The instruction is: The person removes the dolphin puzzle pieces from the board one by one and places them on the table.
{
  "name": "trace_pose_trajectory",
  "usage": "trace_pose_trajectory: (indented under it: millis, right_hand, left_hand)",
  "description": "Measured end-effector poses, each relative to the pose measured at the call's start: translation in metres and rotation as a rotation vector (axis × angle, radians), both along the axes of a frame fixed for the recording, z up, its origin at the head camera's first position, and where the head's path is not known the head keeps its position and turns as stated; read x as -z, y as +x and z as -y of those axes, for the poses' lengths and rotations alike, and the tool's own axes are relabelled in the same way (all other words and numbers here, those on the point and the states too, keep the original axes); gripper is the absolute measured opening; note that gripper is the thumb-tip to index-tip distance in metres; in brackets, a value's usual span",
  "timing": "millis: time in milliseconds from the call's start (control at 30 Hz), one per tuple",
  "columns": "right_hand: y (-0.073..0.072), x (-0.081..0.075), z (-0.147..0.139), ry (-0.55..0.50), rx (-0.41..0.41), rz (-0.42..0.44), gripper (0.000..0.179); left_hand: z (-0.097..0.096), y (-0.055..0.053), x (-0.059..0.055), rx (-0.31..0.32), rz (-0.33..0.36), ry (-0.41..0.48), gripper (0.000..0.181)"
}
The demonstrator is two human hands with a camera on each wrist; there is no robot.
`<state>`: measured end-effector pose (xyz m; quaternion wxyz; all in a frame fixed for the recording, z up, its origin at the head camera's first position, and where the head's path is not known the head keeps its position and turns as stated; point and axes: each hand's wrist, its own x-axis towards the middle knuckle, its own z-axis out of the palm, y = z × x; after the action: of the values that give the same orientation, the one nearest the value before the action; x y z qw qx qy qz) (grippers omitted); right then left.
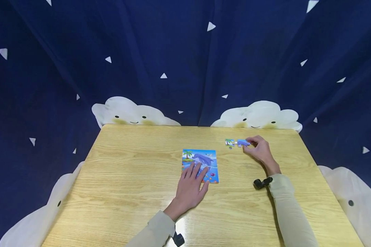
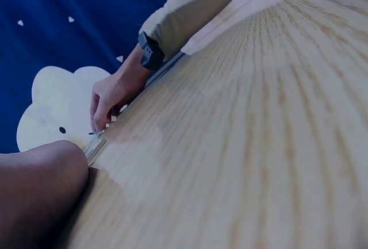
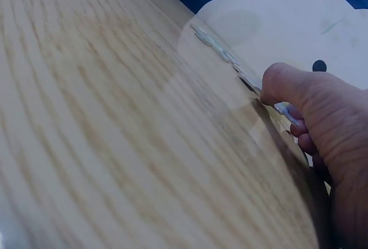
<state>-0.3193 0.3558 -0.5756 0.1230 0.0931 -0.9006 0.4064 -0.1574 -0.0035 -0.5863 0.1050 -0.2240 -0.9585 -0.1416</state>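
Under our spread left hand [image 1: 190, 188] lies the dolphin picture card [image 1: 203, 159], while our right hand [image 1: 259, 150] pinches a dolphin jigsaw piece [image 1: 241, 143] beside the palm-tree piece [image 1: 229, 141], assembly apparently begun, mostly undone.

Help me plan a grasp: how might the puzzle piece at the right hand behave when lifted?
The puzzle piece is probably light, being small and thin beside the right hand. It is likely stiff: its edge looks straight in the right wrist view. Flat in shape, it seems unlikely to roll.
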Motion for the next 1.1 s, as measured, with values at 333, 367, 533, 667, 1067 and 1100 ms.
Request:
trace_pose_trajectory:
  millis: [333,367,533,667,1067,1100]
  right_hand:
    - [0.0,-0.003,-0.001,0.058,0.005,0.041,0.037]
    - [0.0,-0.004,-0.001,0.063,0.004,0.045,0.037]
    - [0.001,-0.004,-0.001,0.072,0.001,0.046,0.038]
    - [0.0,-0.003,-0.001,0.087,0.004,0.05,0.038]
    - [0.008,-0.004,0.005,0.088,0.043,0.016,0.041]
    - [0.01,-0.004,0.006,0.081,0.048,0.009,0.041]
  left_hand:
    - [0.0,-0.001,0.0,0.002,-0.023,0.013,0.055]
    - [0.0,-0.001,0.0,0.001,-0.023,0.011,0.055]
    - [0.0,0.0,0.0,0.001,-0.022,0.012,0.055]
    - [0.0,0.0,-0.001,0.002,-0.033,0.021,0.054]
    - [0.0,0.0,0.001,-0.001,-0.06,0.017,0.054]
    - [0.001,0.0,0.001,-0.002,-0.061,0.015,0.054]
